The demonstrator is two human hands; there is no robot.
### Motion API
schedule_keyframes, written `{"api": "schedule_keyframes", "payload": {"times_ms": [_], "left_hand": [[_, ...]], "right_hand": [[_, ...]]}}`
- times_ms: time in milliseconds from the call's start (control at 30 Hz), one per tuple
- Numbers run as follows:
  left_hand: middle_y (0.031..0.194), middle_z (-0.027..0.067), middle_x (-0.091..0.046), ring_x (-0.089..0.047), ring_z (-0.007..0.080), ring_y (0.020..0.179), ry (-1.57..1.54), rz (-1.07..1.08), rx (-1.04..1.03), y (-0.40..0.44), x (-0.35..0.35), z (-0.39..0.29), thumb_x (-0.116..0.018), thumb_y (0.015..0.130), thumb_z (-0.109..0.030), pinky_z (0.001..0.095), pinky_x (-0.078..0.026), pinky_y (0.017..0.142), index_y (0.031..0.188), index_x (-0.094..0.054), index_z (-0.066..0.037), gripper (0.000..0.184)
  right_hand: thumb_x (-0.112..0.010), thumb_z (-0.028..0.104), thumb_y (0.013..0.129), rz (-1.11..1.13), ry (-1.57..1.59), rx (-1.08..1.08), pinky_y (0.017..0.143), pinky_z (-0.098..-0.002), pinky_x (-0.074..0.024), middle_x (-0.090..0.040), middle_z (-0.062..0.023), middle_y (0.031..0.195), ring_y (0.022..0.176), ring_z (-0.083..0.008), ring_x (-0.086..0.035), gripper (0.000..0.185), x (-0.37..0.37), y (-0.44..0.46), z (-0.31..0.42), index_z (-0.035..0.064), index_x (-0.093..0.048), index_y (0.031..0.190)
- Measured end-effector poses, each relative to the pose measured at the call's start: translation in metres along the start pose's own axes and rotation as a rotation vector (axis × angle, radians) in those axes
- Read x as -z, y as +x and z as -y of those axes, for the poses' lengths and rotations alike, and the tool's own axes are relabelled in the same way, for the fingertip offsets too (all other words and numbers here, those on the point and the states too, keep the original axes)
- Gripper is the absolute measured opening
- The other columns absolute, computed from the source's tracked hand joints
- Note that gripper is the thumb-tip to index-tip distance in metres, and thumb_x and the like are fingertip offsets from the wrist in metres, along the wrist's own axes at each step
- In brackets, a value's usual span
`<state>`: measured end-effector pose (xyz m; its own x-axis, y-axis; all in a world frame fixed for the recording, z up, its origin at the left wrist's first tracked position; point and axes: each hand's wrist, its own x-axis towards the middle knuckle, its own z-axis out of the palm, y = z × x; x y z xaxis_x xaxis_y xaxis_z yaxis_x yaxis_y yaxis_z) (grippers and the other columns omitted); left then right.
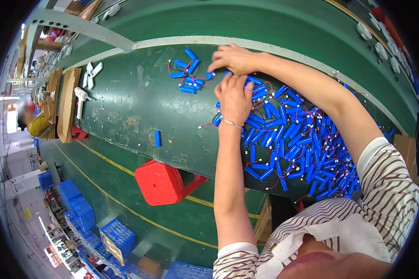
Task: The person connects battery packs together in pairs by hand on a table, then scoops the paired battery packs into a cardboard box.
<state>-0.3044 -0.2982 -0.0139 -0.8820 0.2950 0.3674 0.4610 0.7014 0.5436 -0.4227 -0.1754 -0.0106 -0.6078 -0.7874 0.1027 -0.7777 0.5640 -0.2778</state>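
My right hand [237, 59] is over the far side of the green work table, its fingers bent down. At its fingertips is a blue cylindrical battery [211, 75] with thin wires, which the fingers seem to pinch. Close beside it, my left hand [236, 100] has its fingers curled together; what lies under them is hidden. A big heap of blue wired batteries [293, 135] with white connectors spreads to the right of my hands. To the left lies a small group of the same batteries [187, 87], some roughly side by side. A single battery [158, 138] lies apart near the table's front edge.
White fan-like blades [92, 74] and a white hot-glue gun [81, 98] lie at the table's left end beside cardboard trays [69, 104]. A red stool [157, 182] stands at the front edge. Blue crates [118, 238] are on the floor. Another person [41, 124] sits far left.
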Motion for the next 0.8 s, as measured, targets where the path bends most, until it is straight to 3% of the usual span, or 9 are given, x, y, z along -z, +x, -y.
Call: {"api": "schedule_keyframes", "payload": {"times_ms": [67,133,167,267,333,500,567,700,800], "left_hand": [[0.115,0.0094,-0.061,-0.051,0.0285,0.115,0.052,-0.032,-0.041,-0.01,0.018,-0.011,-0.063,0.085,-0.02,0.0442,-0.036,0.095,0.109,-0.064,-0.008,0.027],[0.108,0.0111,-0.065,-0.056,0.0286,0.107,-0.037,-0.095,0.044,-0.015,0.038,-0.013,-0.063,0.085,-0.016,0.0392,-0.038,0.093,0.105,-0.067,-0.009,0.021],[0.105,0.0113,-0.065,-0.057,0.0302,0.102,-0.097,-0.126,0.074,-0.015,0.042,0.0,-0.064,0.082,-0.009,0.0397,-0.042,0.089,0.102,-0.067,-0.007,0.02],[0.107,0.0126,-0.065,-0.057,0.0326,0.102,0.119,-0.182,0.225,-0.013,0.067,0.036,-0.061,0.081,-0.005,0.0415,-0.043,0.092,0.101,-0.067,-0.006,0.02],[0.109,0.0133,-0.062,-0.053,0.033,0.106,0.239,-0.247,0.212,-0.013,0.064,0.067,-0.059,0.083,-0.005,0.0426,-0.043,0.093,0.104,-0.066,-0.004,0.022],[0.111,0.0124,-0.061,-0.052,0.033,0.107,0.095,-0.18,0.223,-0.025,0.062,0.086,-0.06,0.084,-0.009,0.0431,-0.04,0.095,0.106,-0.066,-0.006,0.023],[0.109,0.0122,-0.059,-0.051,0.0326,0.104,0.111,-0.204,0.179,-0.034,0.063,0.081,-0.062,0.084,-0.012,0.0434,-0.04,0.092,0.106,-0.065,-0.009,0.023],[0.104,0.0118,-0.054,-0.048,0.0323,0.098,0.116,-0.179,0.219,-0.046,0.056,0.071,-0.066,0.082,-0.016,0.0437,-0.04,0.088,0.104,-0.065,-0.014,0.022],[0.099,0.0123,-0.052,-0.048,0.0316,0.095,0.112,-0.215,0.294,-0.05,0.052,0.07,-0.066,0.082,-0.017,0.0431,-0.04,0.086,0.104,-0.065,-0.016,0.022]], "right_hand": [[-0.062,0.008,0.076,-0.011,0.019,0.016,0.08,-0.0408,-0.0396,-0.056,-0.0049,0.106,0.104,-0.0248,-0.051,0.046,0.004,-0.021,0.007,0.0224,-0.061,0.119],[-0.059,0.002,0.075,0.021,0.046,-0.016,0.08,-0.0407,-0.0394,-0.057,-0.0053,0.103,0.103,-0.0252,-0.051,0.048,0.009,-0.035,0.007,0.0214,-0.062,0.119],[-0.056,-0.002,0.075,0.009,0.063,-0.029,0.081,-0.0401,-0.0395,-0.057,-0.0062,0.101,0.101,-0.0253,-0.052,0.049,0.011,-0.04,0.007,0.0199,-0.062,0.119],[-0.055,0.005,0.081,0.045,0.076,-0.027,0.08,-0.0427,-0.0423,-0.056,-0.0071,0.101,0.102,-0.0261,-0.053,0.041,0.019,-0.043,0.01,0.0211,-0.063,0.118],[-0.055,0.005,0.081,0.026,0.08,-0.021,0.08,-0.0431,-0.0432,-0.056,-0.0076,0.1,0.101,-0.0269,-0.053,0.04,0.018,-0.041,0.012,0.0206,-0.064,0.117],[-0.056,0.004,0.08,-0.004,0.1,-0.023,0.079,-0.0433,-0.0454,-0.057,-0.0089,0.097,0.098,-0.0291,-0.055,0.034,0.018,-0.033,0.013,0.017,-0.068,0.11],[-0.054,-0.003,0.074,-0.036,0.109,0.009,0.079,-0.0421,-0.0436,-0.055,-0.0094,0.096,0.096,-0.028,-0.055,0.036,0.018,-0.024,0.011,0.0115,-0.068,0.104],[-0.061,0.014,0.079,-0.208,0.152,-0.067,0.09,-0.0415,-0.0454,-0.057,-0.0123,0.102,0.1,-0.031,-0.056,0.025,0.007,0.012,0.023,0.006,-0.067,0.102],[-0.061,0.017,0.082,-0.256,0.118,-0.124,0.092,-0.0415,-0.0453,-0.056,-0.0101,0.111,0.106,-0.0297,-0.052,0.024,-0.01,0.037,0.038,0.0078,-0.066,0.104]]}}
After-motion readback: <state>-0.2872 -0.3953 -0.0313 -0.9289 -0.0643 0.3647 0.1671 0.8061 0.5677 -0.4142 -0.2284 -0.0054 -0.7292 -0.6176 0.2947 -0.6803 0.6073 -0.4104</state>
